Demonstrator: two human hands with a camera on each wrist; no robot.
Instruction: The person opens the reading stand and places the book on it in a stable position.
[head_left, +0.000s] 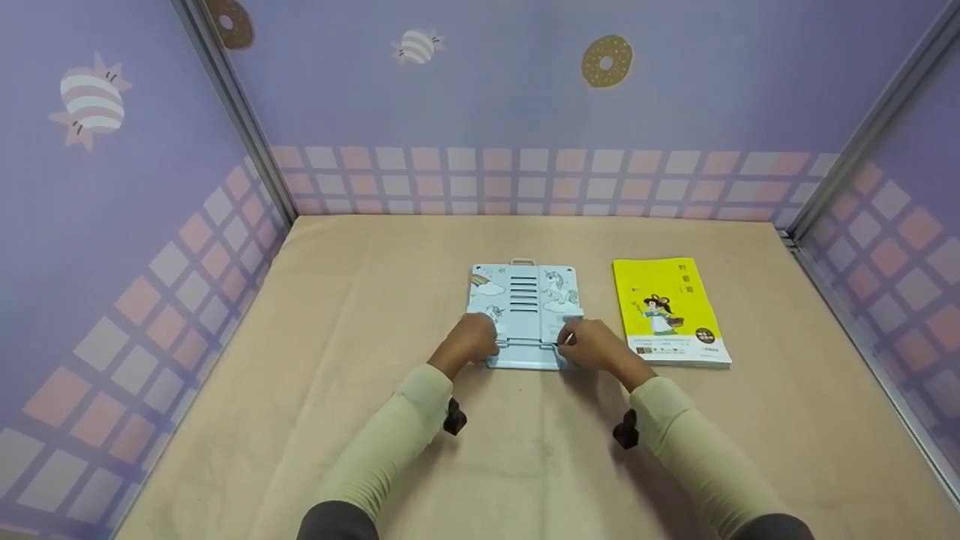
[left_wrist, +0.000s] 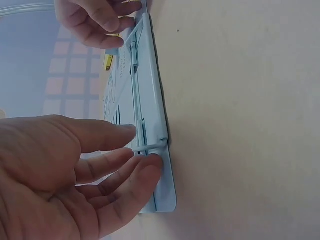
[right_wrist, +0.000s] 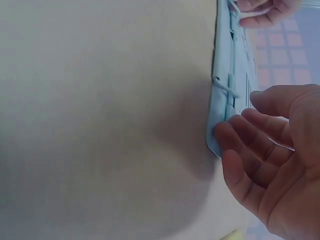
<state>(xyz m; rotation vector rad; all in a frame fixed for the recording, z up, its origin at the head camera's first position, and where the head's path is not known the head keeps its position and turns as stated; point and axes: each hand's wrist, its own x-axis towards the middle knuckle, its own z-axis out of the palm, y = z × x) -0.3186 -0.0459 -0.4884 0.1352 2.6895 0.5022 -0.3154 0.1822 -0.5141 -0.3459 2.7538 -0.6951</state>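
A light blue book stand (head_left: 523, 292) with unicorn and rainbow pictures lies flat on the cloth, its slotted panel facing up. At its lower left corner is my left hand (head_left: 472, 336). The left wrist view shows the thumb apart from the loosely bent fingers (left_wrist: 120, 195), fingertips right at a wire page clip (left_wrist: 150, 147) on the front ledge. My right hand (head_left: 592, 345) is at the lower right corner. Its thumb and relaxed fingers (right_wrist: 250, 145) stand apart near the other wire clip (right_wrist: 227, 87), fingertips against the ledge's edge.
A yellow book (head_left: 664, 307) with a cartoon figure on its cover lies right of the stand, close to my right hand. Beige cloth (head_left: 360, 300) covers the table. Purple patterned panels (head_left: 495, 97) wall in the back and both sides, with metal posts (head_left: 240, 112) at the corners.
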